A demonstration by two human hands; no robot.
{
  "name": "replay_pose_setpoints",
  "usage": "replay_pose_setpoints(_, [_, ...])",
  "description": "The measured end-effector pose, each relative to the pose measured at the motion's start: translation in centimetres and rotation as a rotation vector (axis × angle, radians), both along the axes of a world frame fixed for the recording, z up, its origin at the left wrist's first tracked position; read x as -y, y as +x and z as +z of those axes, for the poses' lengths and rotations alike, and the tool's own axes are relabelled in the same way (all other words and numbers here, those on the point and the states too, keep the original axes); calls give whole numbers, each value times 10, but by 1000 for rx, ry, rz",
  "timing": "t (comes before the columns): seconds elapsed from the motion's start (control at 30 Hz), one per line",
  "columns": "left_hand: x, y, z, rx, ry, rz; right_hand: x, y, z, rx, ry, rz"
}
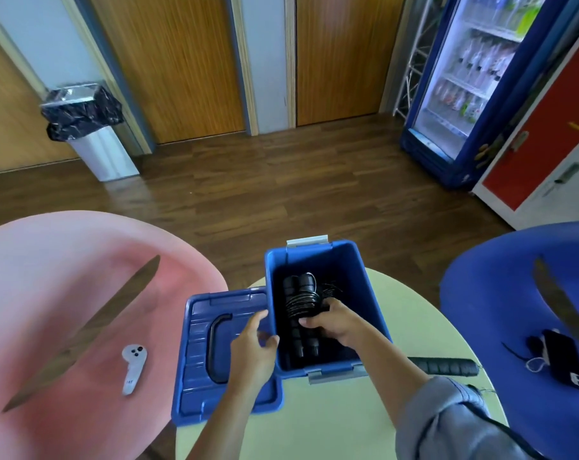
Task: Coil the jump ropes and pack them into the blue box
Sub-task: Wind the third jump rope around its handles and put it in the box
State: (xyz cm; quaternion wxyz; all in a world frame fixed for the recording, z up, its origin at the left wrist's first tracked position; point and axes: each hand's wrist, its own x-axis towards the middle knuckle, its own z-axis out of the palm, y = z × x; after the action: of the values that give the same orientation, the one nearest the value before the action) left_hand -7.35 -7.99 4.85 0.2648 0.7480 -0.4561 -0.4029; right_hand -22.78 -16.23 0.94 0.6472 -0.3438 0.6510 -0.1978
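Observation:
The blue box [357, 280] stands open on a pale round table [410, 320]. Inside it lies a coiled black jump rope [301, 300] with black handles. My right hand [334, 322] reaches into the box and grips the coil of rope. My left hand [253, 346] holds the box's left wall, thumb over the rim. Another black jump rope handle [447, 366] lies on the table to the right of the box, partly hidden by my right arm.
The blue lid [198, 360] lies upside down left of the box. A pink chair [65, 293] holds a white controller [132, 368]. A blue chair [513, 293] at right holds a black phone [563, 358]. A bin and a drinks fridge stand beyond.

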Motion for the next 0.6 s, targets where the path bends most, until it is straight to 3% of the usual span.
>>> replay_pose_setpoints(0.3, [5, 2, -6, -28, -31, -4, -10, 8, -2, -323, -56, 51])
replay_pose_setpoints(0.6, [3, 0, -3, -38, -19, -25, -16, 4, 1, -324, -45, 95])
